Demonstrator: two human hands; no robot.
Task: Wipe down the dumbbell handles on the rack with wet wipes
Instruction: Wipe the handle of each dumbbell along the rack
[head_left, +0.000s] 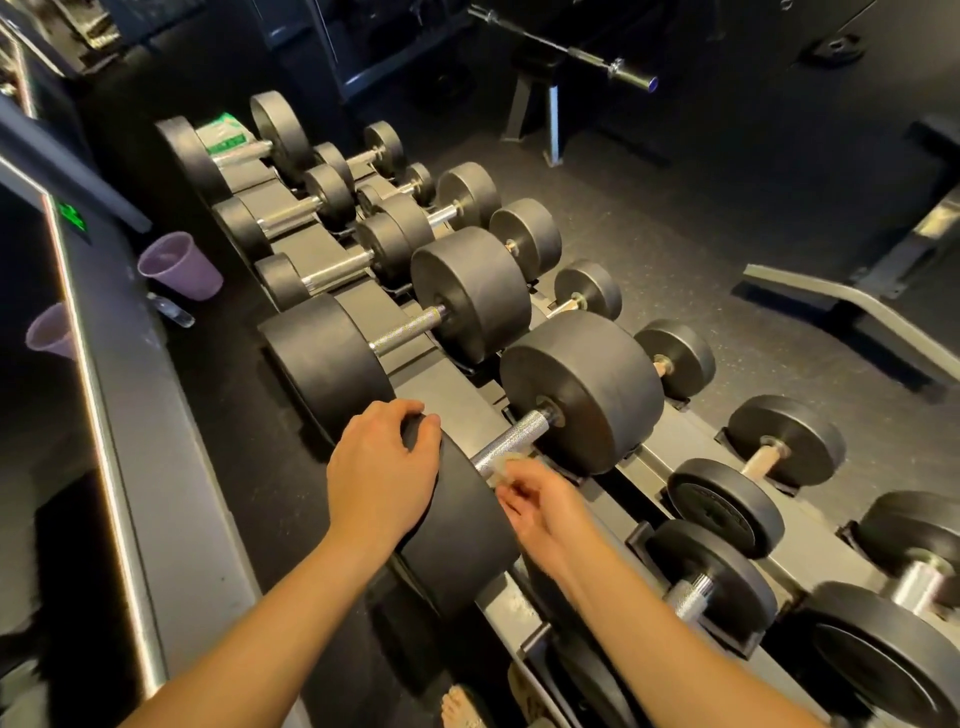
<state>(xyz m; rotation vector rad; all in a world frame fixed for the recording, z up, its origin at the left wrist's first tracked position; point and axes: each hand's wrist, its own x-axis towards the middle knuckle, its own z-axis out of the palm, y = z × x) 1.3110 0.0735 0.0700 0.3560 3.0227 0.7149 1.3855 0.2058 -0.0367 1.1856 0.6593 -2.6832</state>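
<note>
Left hand (382, 467): fingers curled over the near dumbbell (457, 535), on its left head.
Right hand (540, 506): pinches a wipe (501, 467) against the handle (511, 439).
Wipe: blurred, partly hidden by fingers.
Rack (670, 441): cut off below.

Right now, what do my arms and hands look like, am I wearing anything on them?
The left forearm and right forearm are bare to the frame edge, no sleeves in view. The left hand and right hand have no gloves; no watch, bracelet or ring shows.
</note>
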